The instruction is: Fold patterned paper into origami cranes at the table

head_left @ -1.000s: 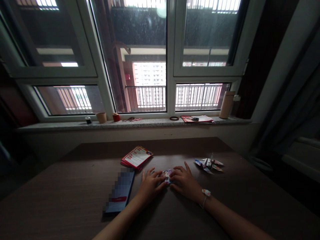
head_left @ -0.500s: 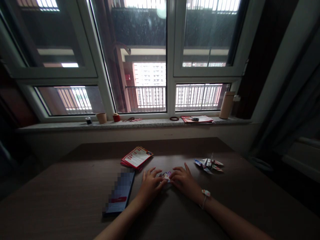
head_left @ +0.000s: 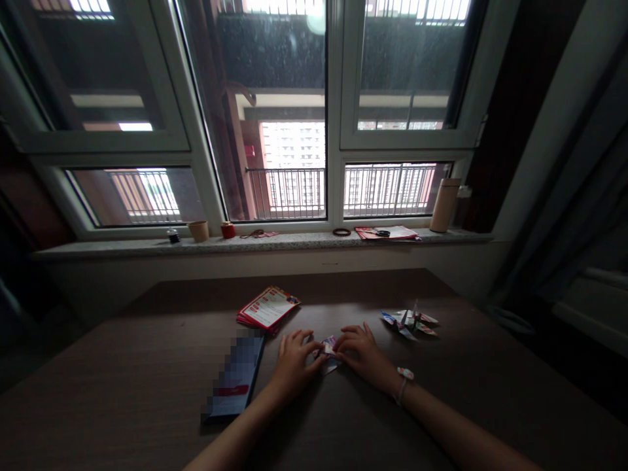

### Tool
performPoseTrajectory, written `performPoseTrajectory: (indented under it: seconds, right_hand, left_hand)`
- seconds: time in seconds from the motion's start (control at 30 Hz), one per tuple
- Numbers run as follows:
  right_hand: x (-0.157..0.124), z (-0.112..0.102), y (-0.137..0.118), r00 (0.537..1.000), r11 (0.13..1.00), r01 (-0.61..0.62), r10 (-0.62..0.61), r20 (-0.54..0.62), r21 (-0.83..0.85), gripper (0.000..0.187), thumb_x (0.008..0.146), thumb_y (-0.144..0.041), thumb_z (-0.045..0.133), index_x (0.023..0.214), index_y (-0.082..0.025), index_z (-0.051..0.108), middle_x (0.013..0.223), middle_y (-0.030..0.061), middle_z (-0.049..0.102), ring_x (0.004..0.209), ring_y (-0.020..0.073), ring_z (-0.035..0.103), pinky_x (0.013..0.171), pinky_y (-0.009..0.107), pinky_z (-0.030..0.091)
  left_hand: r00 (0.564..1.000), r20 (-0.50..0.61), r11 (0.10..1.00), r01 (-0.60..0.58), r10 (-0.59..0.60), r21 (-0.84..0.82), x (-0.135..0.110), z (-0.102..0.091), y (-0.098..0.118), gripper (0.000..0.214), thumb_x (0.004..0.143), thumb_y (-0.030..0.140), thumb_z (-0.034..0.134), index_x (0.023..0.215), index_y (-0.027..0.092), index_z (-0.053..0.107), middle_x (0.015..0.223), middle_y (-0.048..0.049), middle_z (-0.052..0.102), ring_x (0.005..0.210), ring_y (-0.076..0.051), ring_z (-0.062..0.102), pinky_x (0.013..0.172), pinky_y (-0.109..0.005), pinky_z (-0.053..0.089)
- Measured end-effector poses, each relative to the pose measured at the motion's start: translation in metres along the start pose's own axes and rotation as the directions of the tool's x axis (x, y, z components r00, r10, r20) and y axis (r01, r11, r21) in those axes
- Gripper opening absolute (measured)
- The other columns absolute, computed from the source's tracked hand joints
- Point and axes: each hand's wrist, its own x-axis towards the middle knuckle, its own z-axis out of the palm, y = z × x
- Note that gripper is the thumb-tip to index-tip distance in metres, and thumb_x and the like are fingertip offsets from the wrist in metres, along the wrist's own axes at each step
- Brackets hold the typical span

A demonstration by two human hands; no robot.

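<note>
Between my hands, low over the table, is a small piece of folded paper (head_left: 330,347) in white, purple and pink. My left hand (head_left: 295,358) grips its left side, thumb and fingertips closed on it. From the other side my right hand (head_left: 362,352) pinches the paper's right edge; a beaded bracelet is on that wrist. A pale flap of the paper points down towards me. Several folded paper cranes (head_left: 409,324) lie to the right of my right hand. The fingers partly cover the paper, so its exact shape is hidden.
Left of my hands lies a phone (head_left: 235,383), its screen partly pixelated. A stack of printed red-and-white sheets (head_left: 269,309) sits behind it. Along the windowsill (head_left: 294,242) stand a paper cup (head_left: 199,231), a red spool (head_left: 228,229), scissors (head_left: 383,233) on papers, and a flask (head_left: 445,206).
The paper has opened out between my fingers, and a pale flap now shows below it. My hands have shifted only slightly.
</note>
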Motion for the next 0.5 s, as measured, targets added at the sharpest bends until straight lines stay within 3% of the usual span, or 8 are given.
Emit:
performPoseTrajectory:
  seconds: [0.17, 0.33, 0.5]
  right_hand:
    - [-0.001, -0.0019, -0.0041, 0.997, 0.997, -0.074, 0.074, -0.012, 0.033, 0.018, 0.088, -0.038, 0.059, 0.099, -0.03, 0.07, 0.113, 0.0029, 0.068, 0.124, 0.0251, 0.047, 0.113, 0.057, 0.012]
    - [-0.0003, 0.0022, 0.0003, 0.997, 0.997, -0.064, 0.063, -0.039, -0.035, 0.016, 0.087, -0.037, 0.06, 0.093, -0.032, 0.074, 0.114, 0.0017, 0.064, 0.128, 0.0258, 0.039, 0.113, 0.051, 0.017]
    - [0.0007, 0.008, 0.0037, 0.99, 0.991, -0.116, 0.11, -0.093, -0.059, 0.013, 0.085, -0.039, 0.064, 0.09, -0.031, 0.073, 0.114, 0.0021, 0.06, 0.121, 0.0242, 0.043, 0.11, 0.047, 0.024]
  left_hand:
    - [1.0, 0.003, 1.0, 0.017, -0.017, 0.018, 0.0005, 0.0001, 0.0014, 0.02, 0.082, 0.038, 0.065, 0.099, 0.032, 0.073, 0.134, -0.0041, 0.055, 0.132, -0.031, 0.04, 0.112, -0.057, 0.024]
    - [1.0, -0.005, 1.0, 0.02, -0.02, 0.021, 0.001, 0.0006, 0.0019, 0.019, 0.081, 0.04, 0.065, 0.095, 0.03, 0.073, 0.135, -0.0044, 0.055, 0.132, -0.032, 0.039, 0.111, -0.056, 0.025]
    - [0.999, -0.025, 0.999, 0.023, -0.023, 0.035, 0.002, 0.0042, -0.0003, 0.018, 0.082, 0.04, 0.064, 0.095, 0.03, 0.072, 0.134, -0.0032, 0.056, 0.13, -0.03, 0.04, 0.111, -0.055, 0.025]
